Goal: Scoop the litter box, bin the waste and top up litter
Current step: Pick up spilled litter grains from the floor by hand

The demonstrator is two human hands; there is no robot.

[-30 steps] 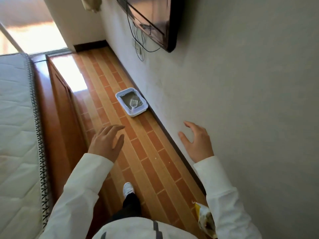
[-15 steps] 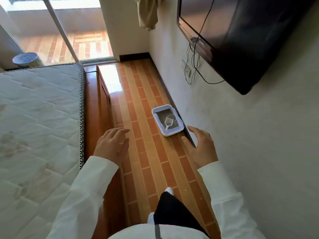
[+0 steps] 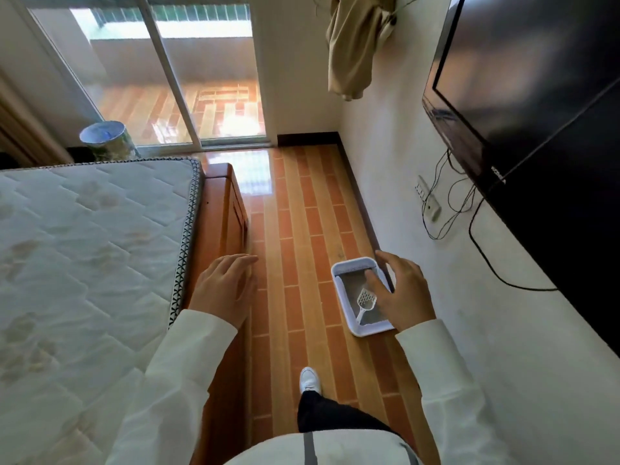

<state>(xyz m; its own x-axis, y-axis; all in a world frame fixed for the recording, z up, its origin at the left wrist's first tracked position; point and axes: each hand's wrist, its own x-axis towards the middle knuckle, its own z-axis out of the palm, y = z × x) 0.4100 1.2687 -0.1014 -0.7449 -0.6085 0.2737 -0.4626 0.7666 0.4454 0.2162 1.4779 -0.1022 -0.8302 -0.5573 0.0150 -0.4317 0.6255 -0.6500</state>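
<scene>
The litter box (image 3: 339, 293) sits on the floor (image 3: 295, 229) against the wall, the white scoop (image 3: 365, 303) lying inside; both hands, left (image 3: 224, 289) and right (image 3: 404, 293), hang empty, grip apart; best to crouch close first, then take the scoop by its handle.

Floor (image 3: 302, 229): orange-brown brick-pattern tile, glossy, sun glare near the sliding glass door (image 3: 167, 78) at the far end. Left: bare quilted mattress (image 3: 84, 246) on a wooden bed frame (image 3: 221, 213), metal bin (image 3: 105, 139) beyond it. Right: off-white wall (image 3: 385, 162) with dark skirting, black TV (image 3: 536, 112), socket (image 3: 421, 187) with trailing cables, tan garment (image 3: 352, 45) hanging near the corner.
</scene>
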